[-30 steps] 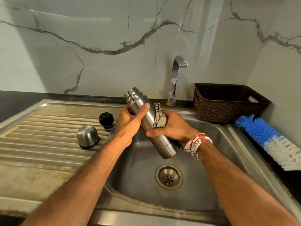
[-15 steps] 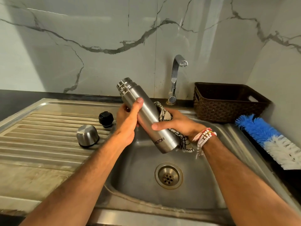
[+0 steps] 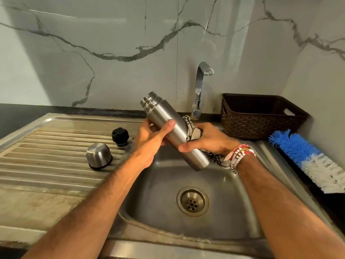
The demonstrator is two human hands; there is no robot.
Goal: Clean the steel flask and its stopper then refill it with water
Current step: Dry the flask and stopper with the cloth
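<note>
The steel flask (image 3: 168, 118) is tilted over the sink basin (image 3: 158, 199), its open neck pointing up and left. My left hand (image 3: 151, 141) grips its middle, thumb across the front. My right hand (image 3: 209, 139) presses a white cloth with black lines (image 3: 192, 131) against the flask's lower right side. The black stopper (image 3: 120, 136) and the steel cup lid (image 3: 98, 155), turned upside down, rest on the ribbed drainboard (image 3: 46, 157) to the left.
A steel tap (image 3: 200, 86) stands behind the basin, with no water running. A dark woven basket (image 3: 261, 116) sits at the back right. A blue and white bottle brush (image 3: 308, 159) lies on the right counter. The drain (image 3: 192, 200) is open.
The flask has turned in my hands, so the brand lettering no longer shows. My right hand with the cloth slid along the flask's body, and the flask shifted slightly.
</note>
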